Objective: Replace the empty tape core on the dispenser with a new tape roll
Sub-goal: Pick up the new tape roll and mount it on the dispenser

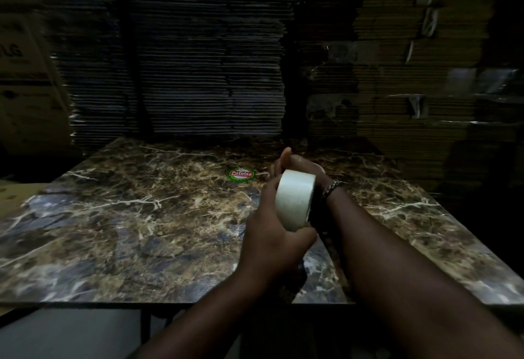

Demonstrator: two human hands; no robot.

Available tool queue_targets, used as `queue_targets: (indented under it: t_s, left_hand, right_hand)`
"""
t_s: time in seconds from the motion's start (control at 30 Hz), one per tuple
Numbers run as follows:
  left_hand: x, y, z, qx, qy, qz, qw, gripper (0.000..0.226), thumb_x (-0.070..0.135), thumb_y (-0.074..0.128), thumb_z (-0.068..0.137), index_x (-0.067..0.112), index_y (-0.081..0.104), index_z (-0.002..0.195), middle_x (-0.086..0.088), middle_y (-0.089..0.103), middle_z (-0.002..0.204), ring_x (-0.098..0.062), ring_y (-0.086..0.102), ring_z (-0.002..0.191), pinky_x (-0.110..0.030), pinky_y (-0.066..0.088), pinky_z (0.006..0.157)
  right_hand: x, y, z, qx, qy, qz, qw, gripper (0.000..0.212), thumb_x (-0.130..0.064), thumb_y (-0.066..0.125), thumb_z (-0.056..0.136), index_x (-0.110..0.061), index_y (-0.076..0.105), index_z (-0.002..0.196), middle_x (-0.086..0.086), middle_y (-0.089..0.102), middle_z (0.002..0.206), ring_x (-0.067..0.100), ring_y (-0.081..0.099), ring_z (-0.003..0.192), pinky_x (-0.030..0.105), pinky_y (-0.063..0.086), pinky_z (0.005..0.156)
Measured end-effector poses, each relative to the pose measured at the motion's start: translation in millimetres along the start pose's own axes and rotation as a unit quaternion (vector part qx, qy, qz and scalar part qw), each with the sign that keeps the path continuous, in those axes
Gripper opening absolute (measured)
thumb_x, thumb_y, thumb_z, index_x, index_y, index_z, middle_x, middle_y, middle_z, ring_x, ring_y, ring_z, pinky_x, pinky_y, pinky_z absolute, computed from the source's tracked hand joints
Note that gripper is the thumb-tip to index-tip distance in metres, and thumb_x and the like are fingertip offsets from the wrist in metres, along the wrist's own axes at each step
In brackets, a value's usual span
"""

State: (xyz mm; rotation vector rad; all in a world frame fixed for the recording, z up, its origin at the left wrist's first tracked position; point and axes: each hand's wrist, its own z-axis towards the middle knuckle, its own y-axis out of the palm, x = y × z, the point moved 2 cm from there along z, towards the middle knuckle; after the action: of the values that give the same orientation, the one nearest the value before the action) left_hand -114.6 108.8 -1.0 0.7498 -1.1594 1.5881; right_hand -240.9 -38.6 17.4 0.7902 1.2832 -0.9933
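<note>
A pale, whitish tape roll (pixel 295 198) stands on edge above the marble table, held between both hands. My left hand (pixel 272 234) grips its near and lower rim, thumb across the bottom. My right hand (pixel 297 164) wraps the far side, fingers curled over the top; a beaded bracelet sits on that wrist. A dark object (pixel 316 216), possibly the dispenser, shows just behind the roll's right side, too dim to make out. No empty core is visible.
The marble-patterned table (pixel 141 216) carries a round green and red sticker (pixel 242 174) just left of my hands. Tall stacks of flattened cardboard (pixel 198 60) rise behind the table; more boxes stand at the left and right. The scene is dim.
</note>
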Motion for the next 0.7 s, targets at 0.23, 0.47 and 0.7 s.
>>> queue_targets:
  t_s: [0.23,0.47,0.7]
  left_hand:
    - [-9.5,-37.6,32.1,-0.033,-0.061,0.008,0.998,0.071,0.029,0.078,0.059,0.039,0.045,0.121,0.013,0.062,0.104,-0.019,0.069,0.089,-0.045,0.063,0.074]
    - [-22.2,-80.9,65.7,-0.025,-0.064,0.013,0.998,0.063,0.009,0.082,0.062,0.024,0.056,0.118,0.01,0.064,0.102,-0.006,0.063,0.089,-0.028,0.054,0.069]
    - [-40.8,-87.9,68.7,-0.016,-0.05,-0.022,0.998,0.068,0.005,0.064,0.059,0.024,0.058,0.124,0.005,0.067,0.111,-0.02,0.066,0.104,-0.025,0.056,0.076]
  right_hand:
    - [-2.8,-8.7,-9.7,0.014,-0.028,0.02,0.999,0.023,-0.018,0.055,0.1,-0.009,0.067,0.082,-0.008,0.07,0.069,0.002,0.063,0.065,0.019,0.052,0.063]
    - [4.6,-6.3,-15.0,-0.062,0.04,0.145,0.987,0.01,-0.011,0.063,0.088,-0.004,0.062,0.095,0.006,0.066,0.077,0.016,0.066,0.065,0.03,0.059,0.057]
    - [4.5,-7.4,-22.3,-0.124,0.072,0.067,0.987,0.034,0.011,0.068,0.078,-0.009,0.068,0.105,0.012,0.069,0.105,0.023,0.068,0.091,0.032,0.06,0.074]
